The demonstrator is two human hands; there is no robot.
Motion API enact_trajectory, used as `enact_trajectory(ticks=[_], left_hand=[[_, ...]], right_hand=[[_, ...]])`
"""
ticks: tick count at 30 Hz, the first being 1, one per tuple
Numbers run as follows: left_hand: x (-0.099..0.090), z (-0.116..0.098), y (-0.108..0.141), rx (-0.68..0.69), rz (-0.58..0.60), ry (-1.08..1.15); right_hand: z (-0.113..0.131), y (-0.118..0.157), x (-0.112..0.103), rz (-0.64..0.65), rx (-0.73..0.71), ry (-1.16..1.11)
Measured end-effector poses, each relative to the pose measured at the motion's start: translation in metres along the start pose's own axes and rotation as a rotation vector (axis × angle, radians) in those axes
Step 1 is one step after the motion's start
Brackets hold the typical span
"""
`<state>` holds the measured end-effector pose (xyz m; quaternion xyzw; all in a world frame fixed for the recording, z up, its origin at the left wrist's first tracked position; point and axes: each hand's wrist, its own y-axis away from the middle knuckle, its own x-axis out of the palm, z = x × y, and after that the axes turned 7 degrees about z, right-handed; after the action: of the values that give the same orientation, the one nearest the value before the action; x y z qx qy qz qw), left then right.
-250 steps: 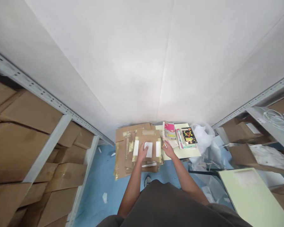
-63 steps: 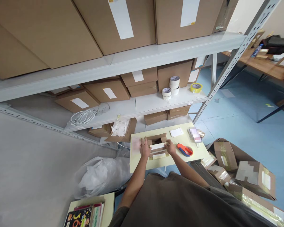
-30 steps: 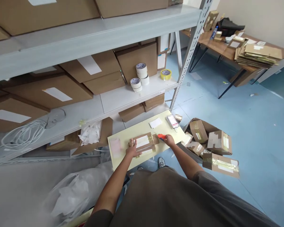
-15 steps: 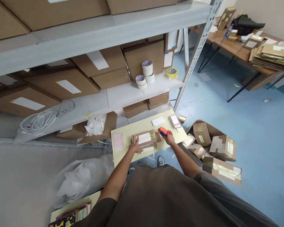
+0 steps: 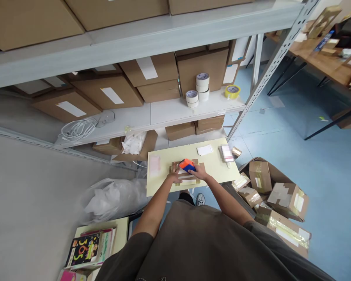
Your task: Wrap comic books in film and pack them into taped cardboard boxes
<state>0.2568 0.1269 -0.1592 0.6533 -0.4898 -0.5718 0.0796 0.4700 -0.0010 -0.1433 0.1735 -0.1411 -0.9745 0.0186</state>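
Observation:
A small flat cardboard box (image 5: 186,177) with white labels and clear tape lies on the pale yellow table (image 5: 218,171). My left hand (image 5: 173,175) rests on the box's left side, fingers spread, gripping nothing. In my right hand (image 5: 200,171) is an orange and blue tape dispenser (image 5: 187,165), closed around its right end. The dispenser is over the top of the box and hides part of the label. From this angle I cannot tell whether it touches the cardboard.
White papers (image 5: 204,150) lie at the table's back. Tape rolls (image 5: 202,82) and a yellow tape roll (image 5: 232,91) stand on the metal shelf (image 5: 166,113). Right of the table, a large carton (image 5: 280,171) holds taped boxes. Plastic wrap (image 5: 114,199) sits at left, near books (image 5: 86,248).
My right hand has carried the tape dispenser leftward, from the box's right side to over its top. My left hand stays on the box. The whole view has shifted.

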Motion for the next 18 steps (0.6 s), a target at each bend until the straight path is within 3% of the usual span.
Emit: enact_trajectory(ticks=[3,12,15,18], left_hand=[[-0.003,-0.002,0.0,-0.052,0.122,-0.03],[-0.02,0.006,0.004,0.02,0.122,0.096],[-0.031,0.008,0.011,0.058,0.002,0.179],[-0.042,-0.001,0.02,0.077,-0.262,0.365]], right_hand=[[-0.008,0.001,-0.001,-0.004,-0.001,-0.015],[-0.007,-0.003,-0.011,0.009,0.041,-0.062],[-0.005,-0.002,-0.016,0.018,0.027,-0.06],[-0.001,-0.001,-0.017,0.023,0.014,-0.026]])
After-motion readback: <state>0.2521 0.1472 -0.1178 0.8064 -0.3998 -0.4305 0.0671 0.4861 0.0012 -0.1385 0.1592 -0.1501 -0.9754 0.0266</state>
